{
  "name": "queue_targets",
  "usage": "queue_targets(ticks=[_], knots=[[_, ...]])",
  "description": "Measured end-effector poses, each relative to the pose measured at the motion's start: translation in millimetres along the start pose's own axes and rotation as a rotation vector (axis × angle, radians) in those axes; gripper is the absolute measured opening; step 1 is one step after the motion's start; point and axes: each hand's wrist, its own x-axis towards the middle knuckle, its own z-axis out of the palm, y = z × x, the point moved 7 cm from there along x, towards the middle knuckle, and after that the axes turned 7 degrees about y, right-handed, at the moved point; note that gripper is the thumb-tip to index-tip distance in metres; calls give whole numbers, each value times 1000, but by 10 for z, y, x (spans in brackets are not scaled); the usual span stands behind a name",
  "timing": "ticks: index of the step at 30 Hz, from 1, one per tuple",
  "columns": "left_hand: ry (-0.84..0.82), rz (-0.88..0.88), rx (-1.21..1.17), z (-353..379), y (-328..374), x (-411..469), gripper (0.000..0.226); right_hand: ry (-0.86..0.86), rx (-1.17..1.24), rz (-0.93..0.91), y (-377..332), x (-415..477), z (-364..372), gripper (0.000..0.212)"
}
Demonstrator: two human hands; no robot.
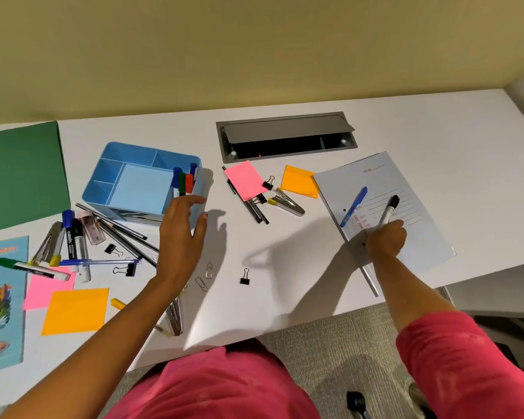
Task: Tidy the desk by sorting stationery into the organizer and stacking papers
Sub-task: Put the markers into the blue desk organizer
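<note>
A blue desk organizer stands left of centre with several markers upright in its right compartment. My left hand hovers just in front of the organizer, fingers spread and holding nothing. My right hand grips a black-capped marker over a white file folder. A blue pen lies on that folder. Pens, markers and pencils lie scattered at the left.
Pink and orange sticky pads, a staple remover, black pens and binder clips lie mid-desk. A grey cable hatch sits behind. A green folder, a picture booklet and more sticky pads lie left.
</note>
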Motion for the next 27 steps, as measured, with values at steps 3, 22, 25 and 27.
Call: queue_targets(ticks=[3, 22, 25, 27], knots=[[-29, -41, -40, 38, -30, -28, 22, 25, 57, 83, 5, -97, -101, 36], [97, -348, -268, -348, 75, -54, 37, -438, 545, -855, -1352, -3293, -217, 20], [189, -411, -212, -496, -7, -49, 36, -493, 543, -901, -1377, -3431, -171, 22], [218, -412, -193, -555, -33, -23, 35, -532, 545, -932, -1395, -3539, -154, 22]])
